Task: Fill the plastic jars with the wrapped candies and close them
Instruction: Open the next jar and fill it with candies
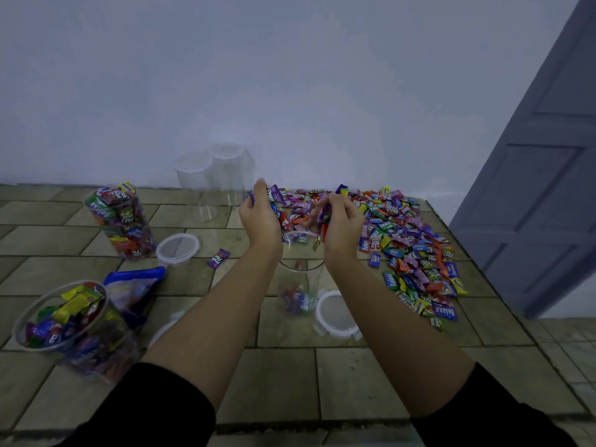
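Tiled counter (283, 375) under a pale wall: fingers (260, 188) of the left hand (259, 221) curl round wrapped candies (323, 217), and the right hand (342, 224) grips more. Both hands are above an open clear jar (300, 279) with a few sweets at its bottom. A lid (335, 314) lies just beside the jar. The candy pile (412, 240) spreads to the right, and two filled jars (124, 221) stand at left.

Candies (409, 246) in purple, orange, yellow, green and blue wrappers; clear jars (300, 285) with white-rimmed lids (178, 248); tan tiled bench (280, 379); grey-blue door (535, 195).
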